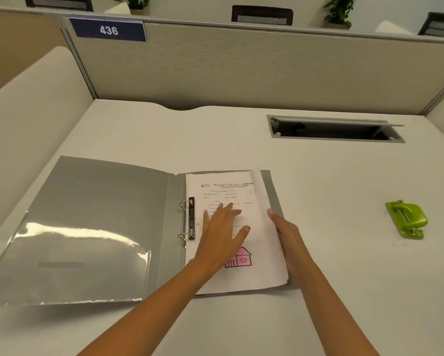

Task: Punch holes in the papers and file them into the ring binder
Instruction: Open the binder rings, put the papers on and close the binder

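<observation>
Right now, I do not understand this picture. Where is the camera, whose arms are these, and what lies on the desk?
No machine here: a person wears the camera on the head, looking down at their own bare hands. The left hand lies flat on the papers, which rest on the right half of an open grey ring binder. The right hand touches their right edge with straight fingers. Nothing is gripped. A green hole punch sits apart on the desk, to the right.

A blue sign [108, 30] on the partition [241, 68] reads 436; print on the papers [264, 263] looks too blurred.
</observation>
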A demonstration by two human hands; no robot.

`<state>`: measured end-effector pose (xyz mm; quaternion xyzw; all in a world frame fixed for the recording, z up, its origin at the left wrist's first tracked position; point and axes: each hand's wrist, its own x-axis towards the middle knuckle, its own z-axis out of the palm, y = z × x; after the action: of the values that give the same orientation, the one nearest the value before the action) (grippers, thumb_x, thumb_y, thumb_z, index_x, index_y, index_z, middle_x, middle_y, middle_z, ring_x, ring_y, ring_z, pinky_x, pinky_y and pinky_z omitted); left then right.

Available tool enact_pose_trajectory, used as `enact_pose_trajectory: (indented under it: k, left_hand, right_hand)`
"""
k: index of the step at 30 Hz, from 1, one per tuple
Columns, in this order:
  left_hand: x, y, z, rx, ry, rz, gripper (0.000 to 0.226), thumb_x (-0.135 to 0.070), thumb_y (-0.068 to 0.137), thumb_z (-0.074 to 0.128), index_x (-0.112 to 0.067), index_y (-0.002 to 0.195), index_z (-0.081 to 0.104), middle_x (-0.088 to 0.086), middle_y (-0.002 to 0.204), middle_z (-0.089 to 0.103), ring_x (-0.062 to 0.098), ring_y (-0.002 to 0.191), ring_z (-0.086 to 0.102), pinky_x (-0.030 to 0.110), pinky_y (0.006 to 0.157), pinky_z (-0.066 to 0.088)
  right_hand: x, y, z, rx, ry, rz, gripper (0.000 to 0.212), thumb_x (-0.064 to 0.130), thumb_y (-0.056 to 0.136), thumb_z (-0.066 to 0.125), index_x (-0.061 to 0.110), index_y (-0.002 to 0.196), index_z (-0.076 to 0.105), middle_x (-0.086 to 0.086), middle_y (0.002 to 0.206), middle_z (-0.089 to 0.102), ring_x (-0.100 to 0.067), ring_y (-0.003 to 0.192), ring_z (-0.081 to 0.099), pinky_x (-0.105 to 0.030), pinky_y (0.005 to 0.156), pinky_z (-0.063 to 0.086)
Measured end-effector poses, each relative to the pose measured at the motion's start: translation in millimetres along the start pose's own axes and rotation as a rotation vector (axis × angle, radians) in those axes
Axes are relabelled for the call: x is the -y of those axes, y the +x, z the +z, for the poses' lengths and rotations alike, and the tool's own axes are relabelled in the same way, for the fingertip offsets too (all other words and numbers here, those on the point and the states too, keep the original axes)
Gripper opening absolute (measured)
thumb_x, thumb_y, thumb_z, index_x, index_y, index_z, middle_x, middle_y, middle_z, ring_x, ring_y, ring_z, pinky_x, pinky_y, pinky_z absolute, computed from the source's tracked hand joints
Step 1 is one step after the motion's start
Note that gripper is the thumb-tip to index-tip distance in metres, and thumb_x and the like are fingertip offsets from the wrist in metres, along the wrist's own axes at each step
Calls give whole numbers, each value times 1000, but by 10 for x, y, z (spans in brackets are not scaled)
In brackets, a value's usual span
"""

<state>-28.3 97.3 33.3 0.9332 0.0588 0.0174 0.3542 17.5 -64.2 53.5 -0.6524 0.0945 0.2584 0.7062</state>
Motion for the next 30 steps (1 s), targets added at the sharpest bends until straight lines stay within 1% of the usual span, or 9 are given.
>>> enact_pose_trajectory:
  k: [2, 5, 10, 15, 18, 21, 25, 27, 30]
  left_hand:
    - [151, -64, 44, -38, 161, 43, 56, -50, 92, 34, -23, 140, 38, -4, 159, 16, 18, 148, 3, 44, 116, -12]
    - [295, -120, 72, -89, 293, 90, 65, -55, 89, 24, -22, 144, 35, -1, 159, 18, 22, 148, 9, 45, 120, -3]
    - [339, -125, 70, -80, 199, 45, 66, -52, 95, 27, -16, 150, 21, -1, 160, 13, 15, 148, 5, 28, 117, -7]
    - [284, -140, 44, -85, 143, 25, 64, -45, 98, 35, -14, 151, 15, -2, 160, 10, 12, 148, 2, 23, 115, -9]
    - [239, -183, -10, -79, 62, 27, 58, -42, 99, 35, -18, 150, 20, -6, 159, 13, 8, 147, 4, 22, 116, -5]
    - [204, -291, -84, -111, -45, 21, 49, -37, 99, 38, -26, 146, 29, -12, 156, 20, 4, 144, 11, 27, 119, 9]
    - [290, -493, -211, -266, -81, 36, 46, -34, 98, 43, -30, 143, 33, -19, 150, 25, 7, 143, 22, 38, 116, 28]
    - [339, -598, -323, -388, -99, -9, 49, -29, 97, 46, -24, 144, 32, -13, 153, 25, 7, 143, 21, 39, 115, 28]
    - [467, -731, -555, -570, -87, -153, 51, -19, 94, 52, -20, 142, 34, -3, 156, 23, 16, 145, 17, 51, 115, 27]
  right_hand:
    - [-2, 49, -63, -117, -257, -35, 34, 30, 82, 70, 14, 112, 66, -6, 106, 73, -25, 91, 71, -44, 87, 56]
    - [-41, 79, -174, -226, -379, -14, 41, 19, 76, 77, 10, 114, 66, -6, 103, 72, -24, 91, 69, -44, 87, 56]
    - [-55, 35, -259, -330, -435, -48, 33, 18, 72, 81, 13, 103, 71, -5, 93, 74, -22, 86, 69, -44, 87, 56]
    - [-97, -23, -214, -473, -450, -126, 21, 16, 74, 78, 16, 94, 72, 0, 77, 73, -13, 77, 67, -39, 83, 57]
    - [-110, -68, -125, -558, -527, -230, 22, 7, 81, 68, 13, 102, 68, -5, 96, 71, -14, 80, 63, -23, 76, 51]
    - [-128, -188, 111, -616, -789, -474, 30, 8, 86, 60, 13, 116, 59, -4, 115, 58, -19, 103, 52, -16, 83, 35]
    - [-173, -407, 620, -437, -842, -745, 34, 15, 90, 55, 19, 124, 52, 1, 126, 48, -5, 119, 39, -3, 98, 24]
    - [-267, -435, 842, -313, -899, -800, 39, 22, 93, 50, 17, 131, 48, 1, 139, 44, -9, 135, 31, -11, 110, 21]
    - [-431, -374, 1068, -143, -987, -764, 50, 37, 97, 39, 21, 144, 35, 5, 155, 26, -9, 146, 9, -24, 118, 12]
